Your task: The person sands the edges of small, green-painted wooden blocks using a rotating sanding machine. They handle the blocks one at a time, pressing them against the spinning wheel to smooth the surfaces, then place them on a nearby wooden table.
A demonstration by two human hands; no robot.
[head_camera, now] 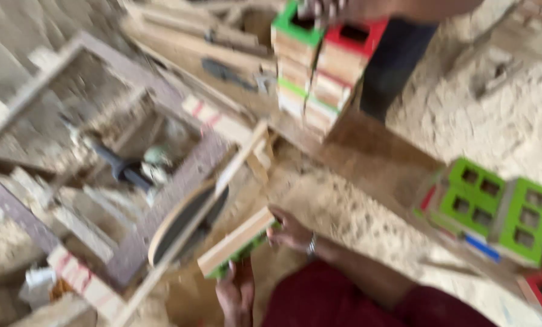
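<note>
no packages, labels, signs or screens visible

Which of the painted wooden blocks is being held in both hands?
The green-faced wooden block at bottom centre, held between both hands; the other blocks sit stacked at top or lie at right.

A bare strip of sawdust-covered floor (343, 206) lies open ahead of the hands, hemmed in by the stack of coloured wooden blocks (319, 66) beyond, green blocks (495, 209) on one side and the cluttered wooden frame (131, 163) opposite.
</note>
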